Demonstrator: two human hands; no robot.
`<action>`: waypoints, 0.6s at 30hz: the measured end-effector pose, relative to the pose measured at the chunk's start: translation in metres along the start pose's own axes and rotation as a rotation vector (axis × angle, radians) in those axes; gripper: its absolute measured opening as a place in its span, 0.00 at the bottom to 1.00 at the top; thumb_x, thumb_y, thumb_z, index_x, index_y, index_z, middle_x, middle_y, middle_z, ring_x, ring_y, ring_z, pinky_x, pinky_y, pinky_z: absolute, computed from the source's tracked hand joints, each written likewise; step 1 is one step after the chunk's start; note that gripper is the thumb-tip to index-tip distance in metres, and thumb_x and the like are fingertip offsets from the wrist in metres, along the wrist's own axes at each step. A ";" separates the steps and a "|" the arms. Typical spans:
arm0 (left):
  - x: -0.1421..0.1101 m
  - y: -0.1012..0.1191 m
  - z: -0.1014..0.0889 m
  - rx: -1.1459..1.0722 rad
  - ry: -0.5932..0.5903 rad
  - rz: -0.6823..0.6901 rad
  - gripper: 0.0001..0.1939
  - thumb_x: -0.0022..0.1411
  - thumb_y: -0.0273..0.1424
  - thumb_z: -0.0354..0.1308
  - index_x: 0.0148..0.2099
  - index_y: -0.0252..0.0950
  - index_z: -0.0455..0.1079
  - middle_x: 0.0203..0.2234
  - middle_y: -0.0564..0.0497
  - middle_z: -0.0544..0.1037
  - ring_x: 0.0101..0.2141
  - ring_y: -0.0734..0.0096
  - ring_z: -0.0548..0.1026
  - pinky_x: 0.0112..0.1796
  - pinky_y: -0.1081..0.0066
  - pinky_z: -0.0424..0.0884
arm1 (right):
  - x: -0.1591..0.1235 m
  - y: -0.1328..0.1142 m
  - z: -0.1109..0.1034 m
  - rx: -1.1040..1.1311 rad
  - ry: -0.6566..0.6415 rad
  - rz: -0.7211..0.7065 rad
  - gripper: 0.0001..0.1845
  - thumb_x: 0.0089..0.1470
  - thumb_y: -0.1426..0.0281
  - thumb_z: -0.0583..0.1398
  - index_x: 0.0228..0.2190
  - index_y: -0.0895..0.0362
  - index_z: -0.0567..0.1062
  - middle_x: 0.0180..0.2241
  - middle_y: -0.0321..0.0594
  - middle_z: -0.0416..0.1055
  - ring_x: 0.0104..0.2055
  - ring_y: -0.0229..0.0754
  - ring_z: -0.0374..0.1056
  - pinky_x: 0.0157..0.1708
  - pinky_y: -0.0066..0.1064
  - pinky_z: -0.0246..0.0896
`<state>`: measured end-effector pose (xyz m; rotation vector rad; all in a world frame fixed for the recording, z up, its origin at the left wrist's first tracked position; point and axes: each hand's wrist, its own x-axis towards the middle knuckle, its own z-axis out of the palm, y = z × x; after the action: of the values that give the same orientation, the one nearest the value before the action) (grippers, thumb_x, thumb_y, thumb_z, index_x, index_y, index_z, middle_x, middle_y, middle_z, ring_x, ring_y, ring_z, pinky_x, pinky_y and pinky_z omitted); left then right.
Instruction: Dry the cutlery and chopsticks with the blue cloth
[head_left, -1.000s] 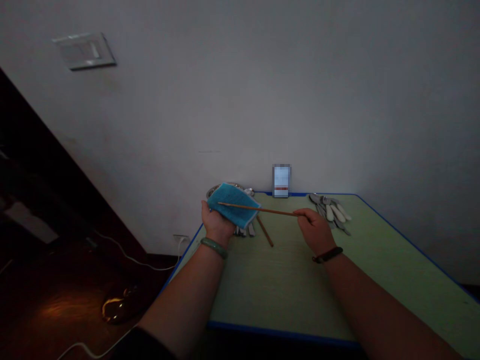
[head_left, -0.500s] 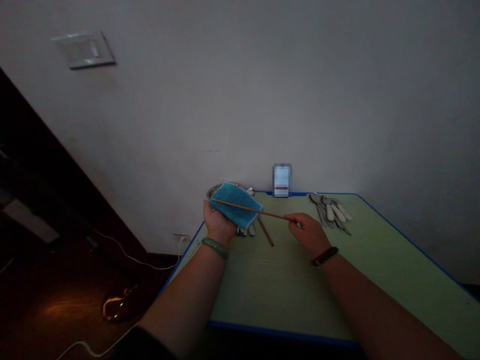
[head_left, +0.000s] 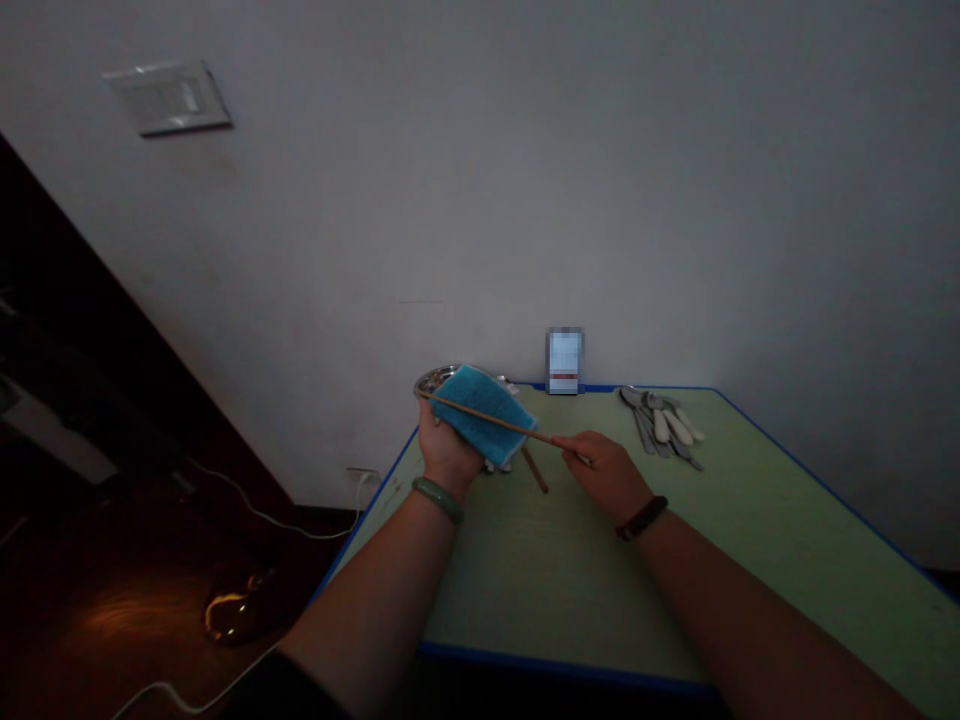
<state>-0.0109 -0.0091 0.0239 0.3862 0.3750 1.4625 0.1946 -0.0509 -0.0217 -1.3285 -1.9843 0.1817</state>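
A blue cloth (head_left: 480, 400) lies over the palm of my left hand (head_left: 448, 450), which supports it from below; the cloth hides most of the fingers. Pinched at one end by my right hand (head_left: 604, 465), a thin brown chopstick (head_left: 499, 418) slants across the top of the cloth, its far tip past the cloth's left edge. Another brown stick (head_left: 535, 472), like a chopstick, rests on the table beyond the cloth, partly covered. Behind my left hand is a shiny metal bowl (head_left: 429, 380). Some silvery cutlery (head_left: 499, 466) peeks out under the cloth.
The pale green table (head_left: 570, 580) has a blue edge and meets the wall. Several spoons, forks and knives, some white-handled (head_left: 671, 425), lie at its back right. A phone (head_left: 564, 362) stands against the wall. A white cable (head_left: 277, 525) runs to a socket at left.
My left hand and the cloth have shifted slightly right. My right hand has moved a little left with the chopstick, whose far tip now extends past the cloth's edge.
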 end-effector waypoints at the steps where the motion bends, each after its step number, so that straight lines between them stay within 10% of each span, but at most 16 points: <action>1: 0.001 -0.001 0.000 0.002 0.004 0.007 0.38 0.61 0.58 0.41 0.51 0.34 0.75 0.46 0.38 0.80 0.53 0.45 0.73 0.54 0.46 0.65 | 0.000 -0.001 0.000 -0.016 -0.015 -0.018 0.19 0.59 0.74 0.54 0.46 0.54 0.79 0.37 0.42 0.78 0.40 0.41 0.73 0.43 0.33 0.65; 18: -0.005 -0.015 0.000 0.087 -0.027 -0.092 0.38 0.61 0.58 0.42 0.56 0.32 0.71 0.49 0.37 0.78 0.52 0.46 0.73 0.54 0.47 0.64 | -0.001 -0.010 0.010 -0.244 -0.061 -0.172 0.19 0.60 0.72 0.54 0.49 0.50 0.78 0.34 0.41 0.80 0.35 0.41 0.74 0.38 0.31 0.59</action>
<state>0.0020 -0.0154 0.0172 0.4522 0.4302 1.3527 0.1810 -0.0542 -0.0242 -1.3038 -2.2154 -0.1058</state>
